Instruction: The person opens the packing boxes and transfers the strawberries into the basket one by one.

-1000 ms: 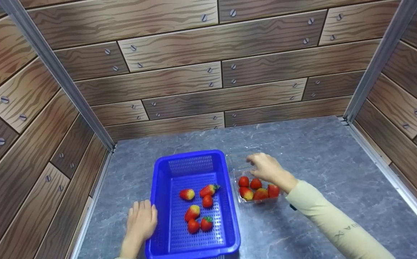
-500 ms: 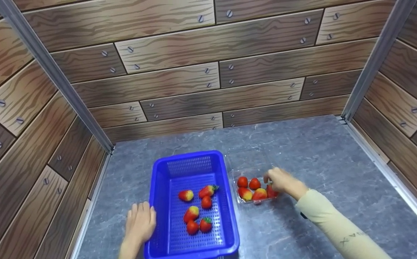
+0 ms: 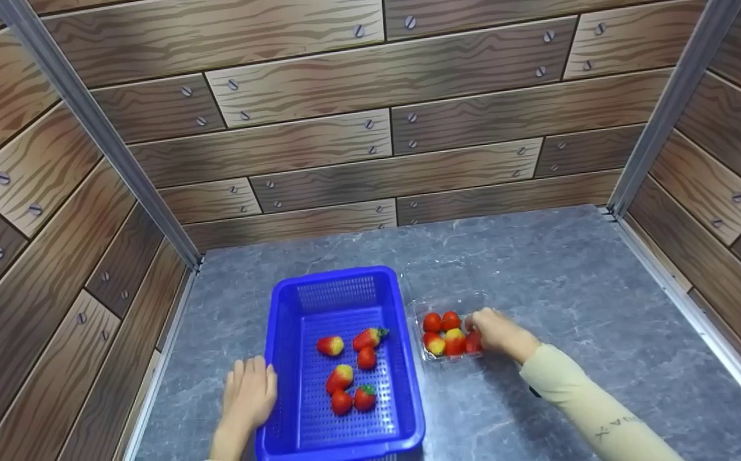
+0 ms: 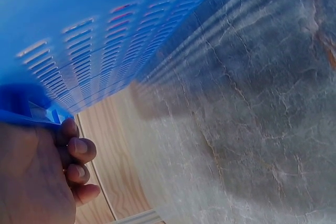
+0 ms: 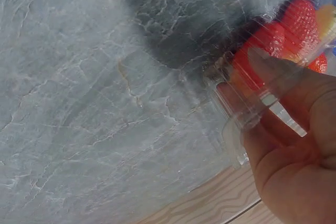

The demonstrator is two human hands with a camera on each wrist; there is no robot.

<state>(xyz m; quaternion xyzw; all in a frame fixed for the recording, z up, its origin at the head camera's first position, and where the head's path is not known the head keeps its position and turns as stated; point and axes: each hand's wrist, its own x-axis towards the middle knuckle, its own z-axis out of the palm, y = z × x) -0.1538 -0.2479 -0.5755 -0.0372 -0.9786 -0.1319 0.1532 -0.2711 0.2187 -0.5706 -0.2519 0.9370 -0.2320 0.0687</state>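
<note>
Strawberries [image 3: 455, 342] in two lots, by my count over the head view: five visible in the clear plastic box [image 5: 229, 121], right of centre, and six lying on the floor of the blue basket [image 3: 319, 435], just left of it. Box contents sit packed together; those in the basket are scattered loosely, two showing green leaves. Both containers stand on the grey marbled bench [image 3: 569, 269]. Right hand [image 3: 495, 330] is at the right end of the box, thumb and fingers set narrow, fingertips against the rightmost fruit; through the plastic I cannot tell whether it is pinched or only touched. Left hand [image 3: 250, 394] rests at the basket's left rim, fingers loosely bent in the left wrist view; whether they grip the rim I cannot tell. Pale sleeve [image 3: 601, 403] on the right arm, dark lettering along it. Wood-patterned walls [image 3: 319, 77] close the far, left and right sides, metal posts [image 3: 98, 131] in the far corners.
</note>
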